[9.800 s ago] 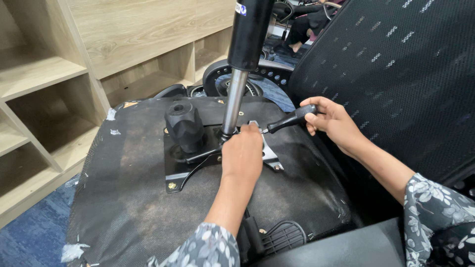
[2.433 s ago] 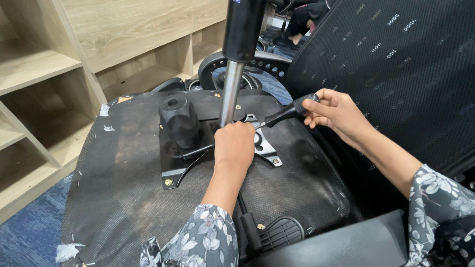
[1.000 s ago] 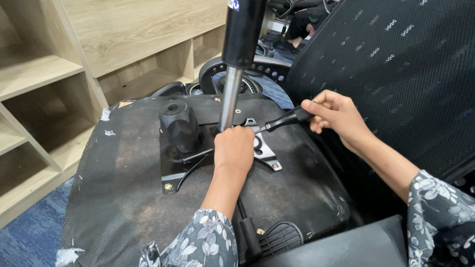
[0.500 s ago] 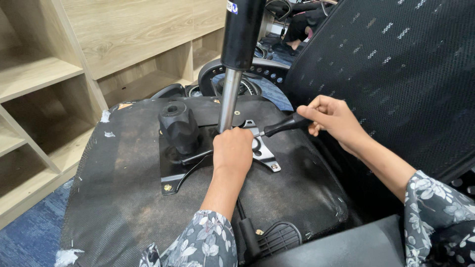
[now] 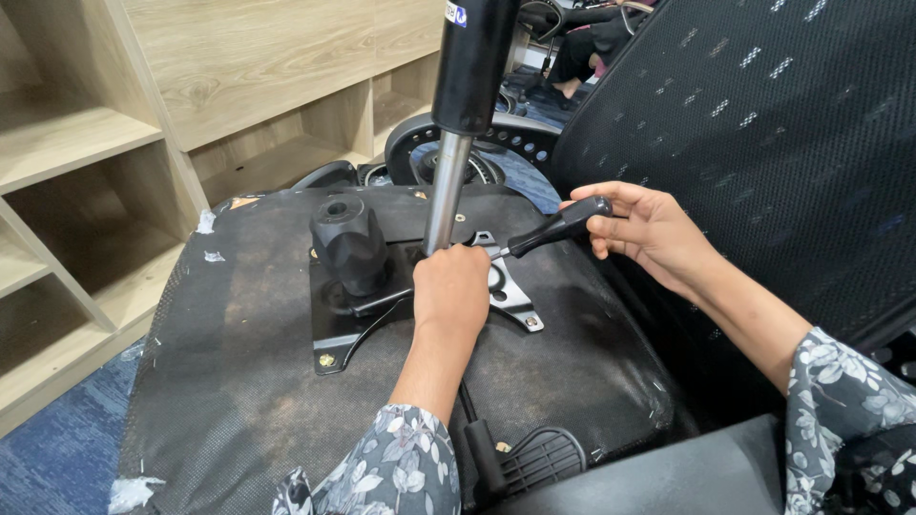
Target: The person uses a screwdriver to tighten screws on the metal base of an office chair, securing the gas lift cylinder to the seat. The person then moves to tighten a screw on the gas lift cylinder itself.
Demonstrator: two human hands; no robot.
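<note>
An office chair lies upturned, its seat underside (image 5: 239, 381) facing me. A black metal mechanism plate (image 5: 329, 334) is fixed on it, with a black knob (image 5: 348, 243) at its left. A gas lift cylinder (image 5: 448, 191) rises from the plate, silver below and black above. My left hand (image 5: 453, 291) is closed at the base of the cylinder, over the plate. My right hand (image 5: 649, 229) grips the black handle of a tool (image 5: 558, 227) whose tip reaches toward the plate beside my left hand. The tip itself is hidden.
The black mesh chair back (image 5: 744, 124) stands at the right. Light wooden shelving (image 5: 114, 143) fills the left and back. A wheeled chair base (image 5: 477, 153) lies behind the seat. Blue carpet (image 5: 57, 448) shows at lower left. A black lever (image 5: 534, 458) lies near the front edge.
My right hand has shifted slightly on the tool handle, swinging it a little. My left hand stays at the cylinder base.
</note>
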